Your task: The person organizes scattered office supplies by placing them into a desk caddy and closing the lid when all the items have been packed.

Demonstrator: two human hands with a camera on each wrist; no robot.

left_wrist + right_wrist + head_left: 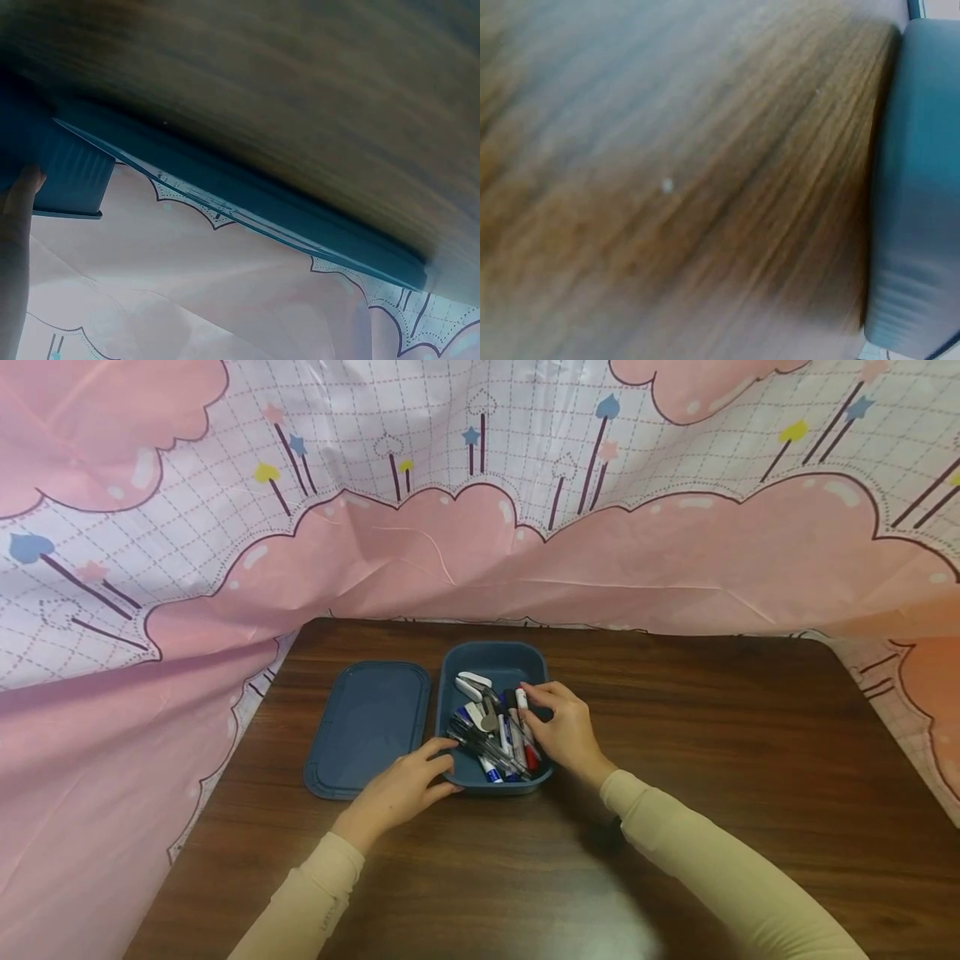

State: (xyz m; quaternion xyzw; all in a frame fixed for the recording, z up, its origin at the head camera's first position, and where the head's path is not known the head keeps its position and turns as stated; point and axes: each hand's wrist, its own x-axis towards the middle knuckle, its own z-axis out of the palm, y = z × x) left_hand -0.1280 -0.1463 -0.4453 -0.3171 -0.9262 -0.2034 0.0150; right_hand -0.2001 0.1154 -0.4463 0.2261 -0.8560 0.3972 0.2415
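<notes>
A dark blue plastic box (493,652) holds a jumble of pens, markers and small white items. My right hand (566,727) reaches over its right rim. Thumb and index finger pinch the white end of a marker (522,699), which lies among the others. Against the box's near left corner rests my left hand (405,781), its fingers spread along the rim and outer wall. The left wrist view shows one finger (28,187) touching the box wall (71,169). In the right wrist view only the box's outer side (922,187) appears; the hand is out of sight.
The matching blue lid (367,727) lies flat on the brown wooden table (712,760), left of the box. Inside the box are clear black pens (480,743), a white clip-like item (472,683) and a blue-ended marker (491,770). A pink patterned curtain (600,560) hangs behind the table.
</notes>
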